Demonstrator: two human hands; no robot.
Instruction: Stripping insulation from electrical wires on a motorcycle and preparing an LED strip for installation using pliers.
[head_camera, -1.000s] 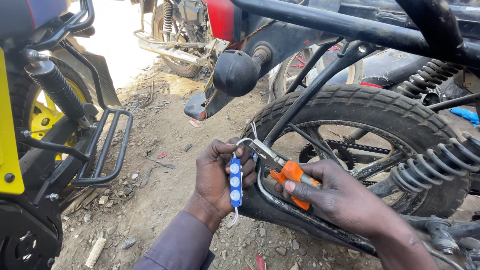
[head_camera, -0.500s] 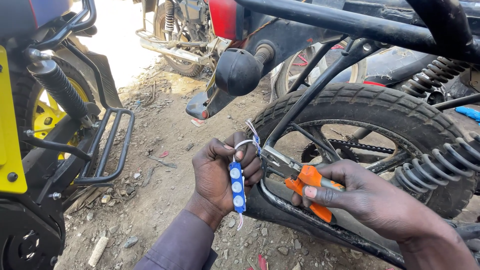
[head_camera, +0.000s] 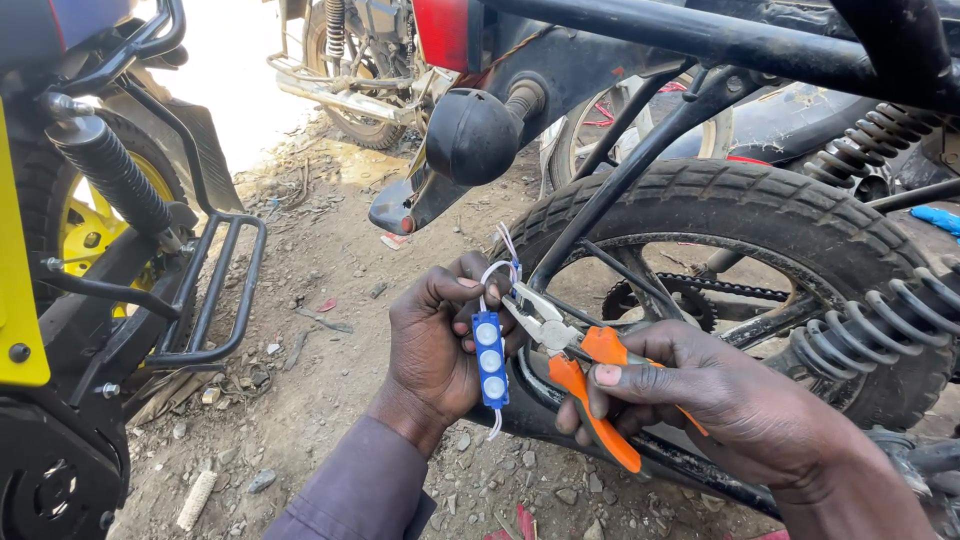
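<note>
We judge the blue LED strip (head_camera: 489, 358) light, its wires (head_camera: 497, 270) fragile: left hand (head_camera: 435, 350) pinches its body, right hand (head_camera: 700, 395) closed round orange pliers (head_camera: 580, 375) beside the rear tyre (head_camera: 760, 215).

From my feed: plier tips (head_camera: 522, 305) meet the white wires (head_camera: 497, 272) behind the left hand (head_camera: 435, 345), so I can't tell what they bite. Right hand (head_camera: 720, 400) covers most of the orange handles (head_camera: 598, 395). Rear tyre (head_camera: 760, 215) part hidden by frame tubes, cut off at right edge. Yellow bike (head_camera: 70, 230) cropped left & bottom. Blue LED strip (head_camera: 489, 358): back side unseen.
</note>
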